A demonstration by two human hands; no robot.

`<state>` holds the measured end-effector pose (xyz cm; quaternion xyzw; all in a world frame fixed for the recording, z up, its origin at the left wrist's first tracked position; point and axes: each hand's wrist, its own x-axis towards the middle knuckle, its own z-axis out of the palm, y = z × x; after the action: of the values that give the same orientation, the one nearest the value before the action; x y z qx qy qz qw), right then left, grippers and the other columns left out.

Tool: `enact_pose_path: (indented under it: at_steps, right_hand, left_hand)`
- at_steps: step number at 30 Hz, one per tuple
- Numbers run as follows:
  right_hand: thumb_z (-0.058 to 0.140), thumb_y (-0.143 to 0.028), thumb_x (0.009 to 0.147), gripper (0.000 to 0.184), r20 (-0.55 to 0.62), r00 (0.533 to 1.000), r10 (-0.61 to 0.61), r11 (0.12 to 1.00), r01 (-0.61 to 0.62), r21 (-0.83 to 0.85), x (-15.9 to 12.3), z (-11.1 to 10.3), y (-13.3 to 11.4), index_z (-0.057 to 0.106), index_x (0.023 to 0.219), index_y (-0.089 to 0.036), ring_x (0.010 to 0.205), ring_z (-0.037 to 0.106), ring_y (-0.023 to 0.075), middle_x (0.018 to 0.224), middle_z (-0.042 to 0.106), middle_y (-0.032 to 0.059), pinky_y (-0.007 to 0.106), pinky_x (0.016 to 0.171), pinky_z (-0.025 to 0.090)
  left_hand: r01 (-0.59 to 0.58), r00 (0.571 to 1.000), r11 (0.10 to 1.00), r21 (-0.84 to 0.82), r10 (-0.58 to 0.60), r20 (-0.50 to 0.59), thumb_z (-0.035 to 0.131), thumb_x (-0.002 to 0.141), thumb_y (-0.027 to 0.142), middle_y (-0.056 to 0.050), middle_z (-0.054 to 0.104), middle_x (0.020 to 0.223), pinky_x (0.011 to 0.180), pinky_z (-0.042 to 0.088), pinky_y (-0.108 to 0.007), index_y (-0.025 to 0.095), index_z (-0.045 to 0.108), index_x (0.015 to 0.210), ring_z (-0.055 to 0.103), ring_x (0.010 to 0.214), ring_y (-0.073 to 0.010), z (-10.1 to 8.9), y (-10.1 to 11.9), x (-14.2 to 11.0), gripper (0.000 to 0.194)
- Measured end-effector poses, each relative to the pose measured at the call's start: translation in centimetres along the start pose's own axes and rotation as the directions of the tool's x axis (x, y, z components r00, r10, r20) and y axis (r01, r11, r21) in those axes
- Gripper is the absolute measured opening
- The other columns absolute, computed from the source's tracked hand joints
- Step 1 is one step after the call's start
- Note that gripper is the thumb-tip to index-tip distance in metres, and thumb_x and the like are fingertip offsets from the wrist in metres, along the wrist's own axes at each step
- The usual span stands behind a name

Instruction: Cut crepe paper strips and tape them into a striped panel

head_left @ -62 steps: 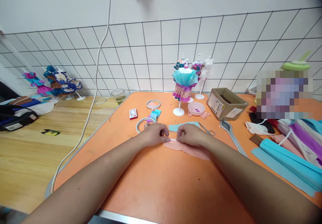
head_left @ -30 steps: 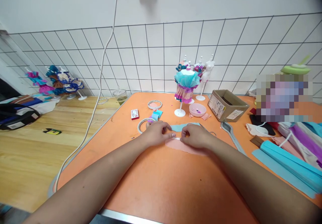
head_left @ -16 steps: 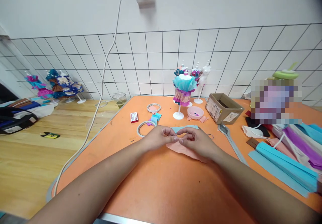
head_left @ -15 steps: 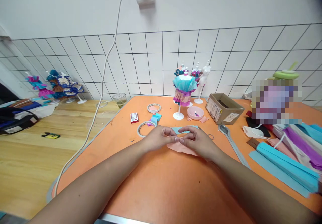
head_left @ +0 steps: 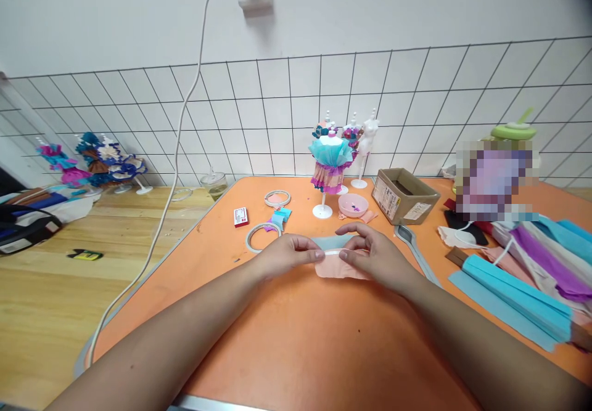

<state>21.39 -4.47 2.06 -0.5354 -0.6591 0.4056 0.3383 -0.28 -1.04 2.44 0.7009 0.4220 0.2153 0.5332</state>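
A strip of pale pink crepe paper (head_left: 340,267) is held between my two hands just above the orange table. My left hand (head_left: 292,253) pinches its upper left edge between thumb and fingers. On the other side my right hand (head_left: 374,256) grips the same edge, with its index finger raised off the paper. A whitish band runs along the top edge between the thumbs. Behind the hands lies a light blue paper strip (head_left: 326,243), partly covered by them. Left of my left hand is a roll of tape (head_left: 263,237).
A mini dress form (head_left: 330,158) in a turquoise and purple paper dress stands behind, near a pink bowl (head_left: 353,206) and cardboard box (head_left: 405,196). Grey scissors or a similar tool (head_left: 417,254) and folded coloured paper (head_left: 518,294) lie right. A white cable (head_left: 178,146) hangs left.
My hands have moved slightly apart along the pink paper's top edge, baring the whitish band between the thumbs. The whole view has shifted a little, so things appear further left.
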Motion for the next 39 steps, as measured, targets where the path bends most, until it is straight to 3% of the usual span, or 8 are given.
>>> enact_pose_path:
  at_steps: [8,15,20,23,26,29,33,39]
  right_hand:
    - [0.058,-0.028,0.077,0.036,0.006,1.000,0.028,0.999,-0.028,-0.046,0.4,0.2,0.8,0.051,0.112,-0.025,0.066,0.060,0.0136,0.076,0.064,-0.0032,0.024,0.061,0.042]
    - [0.053,-0.022,0.078,0.030,-0.039,0.996,-0.086,0.912,0.062,-0.405,1.5,2.3,3.2,0.058,0.107,-0.028,0.077,0.059,0.0167,0.084,0.065,-0.0014,0.027,0.065,0.039]
    - [0.051,-0.019,0.077,0.029,-0.072,0.912,-0.404,0.728,0.274,-0.628,0.0,1.5,1.3,0.058,0.105,-0.021,0.098,0.054,0.0226,0.108,0.060,0.0066,0.030,0.072,0.038]
    - [0.047,-0.013,0.077,0.014,0.162,0.952,-0.259,0.592,0.289,-0.752,-1.7,1.8,-0.3,0.059,0.079,-0.022,0.071,0.056,0.0177,0.078,0.061,0.0016,0.029,0.057,0.033]
    - [0.048,-0.023,0.083,0.011,0.245,0.964,-0.101,0.510,0.261,-0.819,-2.5,2.7,-0.6,0.059,0.083,-0.020,0.070,0.057,0.0199,0.081,0.062,0.0042,0.029,0.054,0.034]
    - [0.045,-0.031,0.089,0.025,0.299,0.930,-0.213,0.509,0.367,-0.779,-2.2,3.4,0.5,0.058,0.107,-0.020,0.097,0.055,0.0251,0.107,0.061,0.0080,0.035,0.075,0.042]
    - [0.042,-0.041,0.092,0.048,0.330,0.886,-0.327,0.509,0.459,-0.728,-1.5,4.0,2.0,0.041,0.135,-0.021,0.120,0.042,0.0297,0.136,0.047,0.0099,0.045,0.096,0.033]
    - [0.046,-0.031,0.088,0.023,0.199,0.908,-0.369,0.568,0.390,-0.725,-1.6,3.7,1.0,0.064,0.099,-0.022,0.089,0.058,0.0209,0.096,0.067,0.0041,0.031,0.074,0.040]
  left_hand:
    - [0.043,0.999,0.999,-0.015,-0.043,-0.013,0.065,0.073,0.050,-0.002,0.070,0.086,0.077,0.045,-0.024,0.017,0.069,0.082,0.061,0.084,-0.0156,0.0,-0.7,0.3,0.035]
    - [0.104,0.993,0.984,0.144,-0.096,-0.063,0.065,0.070,0.040,-0.004,0.070,0.083,0.070,0.046,-0.026,0.014,0.069,0.084,0.062,0.078,-0.0172,0.9,-2.5,1.3,0.029]
    - [0.145,0.982,0.984,-0.102,-0.156,-0.108,0.070,0.066,0.038,-0.002,0.066,0.072,0.061,0.044,-0.022,0.014,0.066,0.078,0.058,0.066,-0.0121,0.2,-2.8,1.6,0.027]
    - [0.171,0.962,0.908,-0.382,-0.238,-0.134,0.073,0.066,0.036,-0.002,0.065,0.071,0.062,0.047,-0.022,0.014,0.062,0.076,0.060,0.066,-0.0113,-0.3,-2.9,1.7,0.027]
    - [0.166,0.949,0.834,-0.527,-0.280,-0.144,0.073,0.069,0.029,-0.004,0.066,0.073,0.063,0.049,-0.021,0.013,0.060,0.079,0.062,0.068,-0.0114,-0.4,-2.7,1.8,0.023]
    - [0.104,0.950,0.806,-0.583,-0.254,-0.182,0.070,0.073,0.021,-0.003,0.065,0.075,0.062,0.050,-0.019,0.013,0.059,0.087,0.062,0.065,-0.0092,0.2,-2.3,1.6,0.020]
    - [0.079,0.958,0.729,-0.680,-0.244,-0.152,0.069,0.076,0.019,-0.002,0.065,0.080,0.065,0.052,-0.020,0.017,0.054,0.106,0.064,0.068,-0.0090,1.4,-1.9,1.3,0.034]
    - [0.070,0.946,0.771,-0.633,-0.252,-0.203,0.071,0.072,0.014,-0.004,0.065,0.079,0.073,0.053,-0.027,0.015,0.051,0.101,0.066,0.074,-0.0140,2.3,-2.7,1.7,0.035]
